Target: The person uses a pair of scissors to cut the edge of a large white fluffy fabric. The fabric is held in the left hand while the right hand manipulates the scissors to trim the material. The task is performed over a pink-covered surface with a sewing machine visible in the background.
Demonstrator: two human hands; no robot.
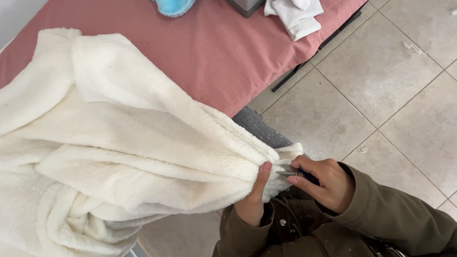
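the left hand (pixel 253 197) pinches a gathered corner of the cream fleece blanket (pixel 95 155); its grip is clamped on the cloth. the right hand (pixel 325 183), at three o'clock of it, has its grip closed on small snips (pixel 291 171) touching that corner. most of the blanket lies bunched over the pink-covered desk (pixel 217 53), towards nine o'clock. beige floor tiles (pixel 399 93) carry fluff scraps.

One head-worn camera looks steeply down from above the person's chest, close over both hands (pixel 293 186) at the lower middle. It faces out across a pink-covered table (pixel 222 53) at upper left and tiled floor (pixel 416 103) at right.
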